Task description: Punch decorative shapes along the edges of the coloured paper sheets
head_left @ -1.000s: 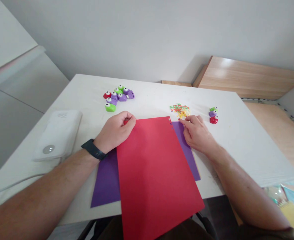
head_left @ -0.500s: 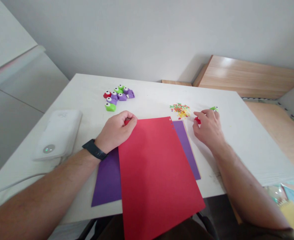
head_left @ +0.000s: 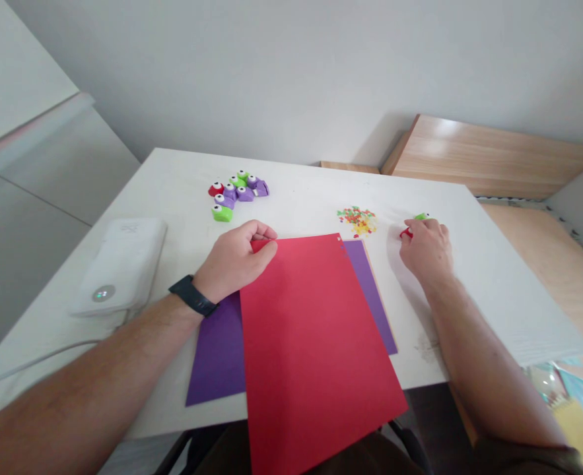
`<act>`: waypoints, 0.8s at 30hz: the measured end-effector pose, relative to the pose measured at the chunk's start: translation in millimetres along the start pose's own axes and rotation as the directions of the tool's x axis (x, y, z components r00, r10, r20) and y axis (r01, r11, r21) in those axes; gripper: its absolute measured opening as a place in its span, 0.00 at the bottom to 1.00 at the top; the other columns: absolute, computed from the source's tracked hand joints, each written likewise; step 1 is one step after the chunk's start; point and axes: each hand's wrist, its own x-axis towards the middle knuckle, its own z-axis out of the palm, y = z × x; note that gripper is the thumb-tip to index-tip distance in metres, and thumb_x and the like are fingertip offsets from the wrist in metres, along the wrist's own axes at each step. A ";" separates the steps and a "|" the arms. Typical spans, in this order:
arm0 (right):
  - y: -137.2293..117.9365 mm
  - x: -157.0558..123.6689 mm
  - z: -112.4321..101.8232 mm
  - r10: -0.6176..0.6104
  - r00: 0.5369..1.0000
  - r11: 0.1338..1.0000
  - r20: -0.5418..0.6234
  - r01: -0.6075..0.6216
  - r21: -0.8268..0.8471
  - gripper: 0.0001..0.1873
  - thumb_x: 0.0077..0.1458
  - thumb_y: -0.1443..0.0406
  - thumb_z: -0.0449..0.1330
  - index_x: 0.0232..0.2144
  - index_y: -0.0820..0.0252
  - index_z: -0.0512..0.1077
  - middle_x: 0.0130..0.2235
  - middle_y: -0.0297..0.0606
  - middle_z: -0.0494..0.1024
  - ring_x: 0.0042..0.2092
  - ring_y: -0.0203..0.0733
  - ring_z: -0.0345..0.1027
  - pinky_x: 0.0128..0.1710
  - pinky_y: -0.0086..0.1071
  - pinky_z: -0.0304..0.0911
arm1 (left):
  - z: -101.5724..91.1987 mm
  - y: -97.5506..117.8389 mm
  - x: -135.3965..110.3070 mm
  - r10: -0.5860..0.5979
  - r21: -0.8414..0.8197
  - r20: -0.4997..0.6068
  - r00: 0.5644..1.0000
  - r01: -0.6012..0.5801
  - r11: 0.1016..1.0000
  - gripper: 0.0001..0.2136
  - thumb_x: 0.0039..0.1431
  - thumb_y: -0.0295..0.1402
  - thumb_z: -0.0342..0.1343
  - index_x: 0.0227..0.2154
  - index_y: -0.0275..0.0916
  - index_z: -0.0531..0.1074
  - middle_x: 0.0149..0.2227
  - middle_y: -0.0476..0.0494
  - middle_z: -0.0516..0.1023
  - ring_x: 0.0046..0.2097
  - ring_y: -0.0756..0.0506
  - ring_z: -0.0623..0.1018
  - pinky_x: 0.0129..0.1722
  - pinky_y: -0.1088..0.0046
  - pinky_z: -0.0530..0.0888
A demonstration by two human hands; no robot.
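Observation:
A red paper sheet (head_left: 315,343) lies over a purple sheet (head_left: 216,356) on the white table (head_left: 291,198), its near end hanging past the table's front edge. My left hand (head_left: 236,257) is closed in a pinch on the red sheet's far left corner. My right hand (head_left: 424,247) rests on the table to the right of the sheets, fingers curled over a small red punch (head_left: 406,232), with a green punch (head_left: 421,216) just beyond the fingers. A little heap of coloured paper bits (head_left: 358,220) lies between the sheets and that hand.
Several small red, green and purple punches (head_left: 236,190) sit in a cluster at the back left. A white device (head_left: 123,264) with a lit dot and a cable lies at the left edge. Wooden boards (head_left: 489,155) lean behind the table on the right.
My right hand left the red sheet's far right corner and moved right to the small punches, closing over the red one. My left hand stayed on the sheet's corner.

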 end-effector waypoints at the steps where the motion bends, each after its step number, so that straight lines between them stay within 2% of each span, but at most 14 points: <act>1: 2.7 1.1 1.3 0.018 1.000 1.000 0.003 -0.018 -0.004 0.22 0.65 0.65 0.54 0.54 0.67 0.81 0.50 0.61 0.78 0.51 0.62 0.69 0.55 0.55 0.64 | 0.4 -1.2 0.3 0.003 -0.007 0.003 1.000 -0.003 1.000 0.10 0.62 0.39 0.60 0.43 0.41 0.78 0.42 0.45 0.85 0.43 0.41 0.82 0.47 0.64 0.74; 5: 4.7 2.6 2.5 0.062 0.998 0.998 -0.022 -0.062 -0.006 0.22 0.65 0.63 0.54 0.53 0.66 0.81 0.49 0.61 0.78 0.51 0.62 0.69 0.55 0.56 0.64 | 2.0 -4.4 1.0 0.014 -0.003 0.000 1.000 -0.014 1.000 0.10 0.61 0.37 0.60 0.43 0.41 0.78 0.42 0.45 0.85 0.43 0.40 0.82 0.47 0.63 0.75; 10: -5.8 1.4 0.1 0.068 0.983 0.995 -0.168 -0.055 0.079 0.22 0.64 0.58 0.59 0.53 0.63 0.81 0.51 0.58 0.77 0.52 0.62 0.68 0.58 0.57 0.62 | 2.3 -5.8 0.6 0.018 0.001 -0.005 1.000 -0.018 1.000 0.11 0.63 0.39 0.59 0.44 0.41 0.78 0.42 0.45 0.86 0.43 0.40 0.83 0.46 0.63 0.75; 13: -10.0 1.4 2.9 0.056 0.975 0.991 -0.215 -0.028 0.132 0.21 0.64 0.57 0.60 0.52 0.62 0.82 0.50 0.56 0.77 0.52 0.61 0.69 0.59 0.56 0.62 | 2.2 -7.0 2.0 0.031 0.018 -0.006 1.000 -0.031 0.999 0.12 0.64 0.39 0.58 0.46 0.41 0.79 0.45 0.44 0.86 0.43 0.39 0.83 0.48 0.62 0.75; 20: -17.7 -2.5 5.2 -0.017 0.975 0.970 -0.222 0.070 0.232 0.21 0.65 0.57 0.60 0.53 0.64 0.82 0.48 0.54 0.78 0.49 0.56 0.71 0.60 0.53 0.66 | 1.3 -5.7 3.9 0.050 0.032 0.013 0.999 -0.050 0.998 0.13 0.65 0.39 0.55 0.45 0.40 0.80 0.42 0.44 0.87 0.41 0.40 0.83 0.47 0.64 0.76; 24: -24.5 -5.2 -1.8 0.015 0.973 0.961 -0.229 0.049 0.272 0.21 0.65 0.57 0.59 0.53 0.62 0.81 0.49 0.53 0.78 0.45 0.54 0.71 0.58 0.53 0.67 | 1.3 -4.7 2.8 0.078 0.065 0.029 0.997 -0.080 0.995 0.13 0.66 0.38 0.54 0.44 0.40 0.80 0.43 0.42 0.87 0.42 0.40 0.83 0.47 0.65 0.76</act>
